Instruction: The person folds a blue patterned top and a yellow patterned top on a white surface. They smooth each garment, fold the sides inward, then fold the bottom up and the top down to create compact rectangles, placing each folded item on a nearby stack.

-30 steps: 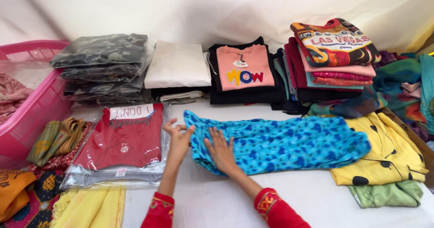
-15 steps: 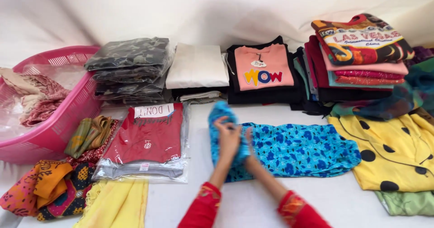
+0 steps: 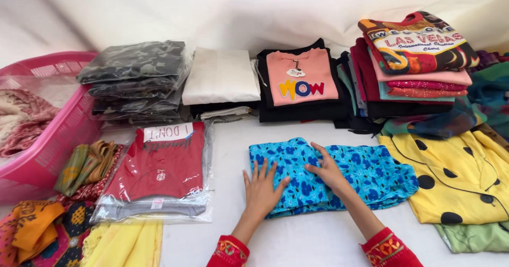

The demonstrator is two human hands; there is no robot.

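A blue floral-print cloth (image 3: 366, 174) lies folded on the white surface in front of me. My left hand (image 3: 261, 188) rests flat with fingers spread on its left end. Pressing on the fold near the cloth's middle is my right hand (image 3: 327, 169), fingers pointing left. Both wrists wear red embroidered sleeves. Neither hand grips anything.
A pink basket (image 3: 40, 134) with cloth stands at the left. Bagged red garments (image 3: 159, 171) lie left of the blue cloth; a yellow black-dotted garment (image 3: 456, 179) lies right. Stacks of folded clothes (image 3: 413, 65) line the back. Yellow and orange cloths (image 3: 122, 243) lie at the lower left.
The blue cloth's left end has been folded over toward the middle, making it shorter. Both hands moved from lifting that end to pressing flat on the folded cloth.
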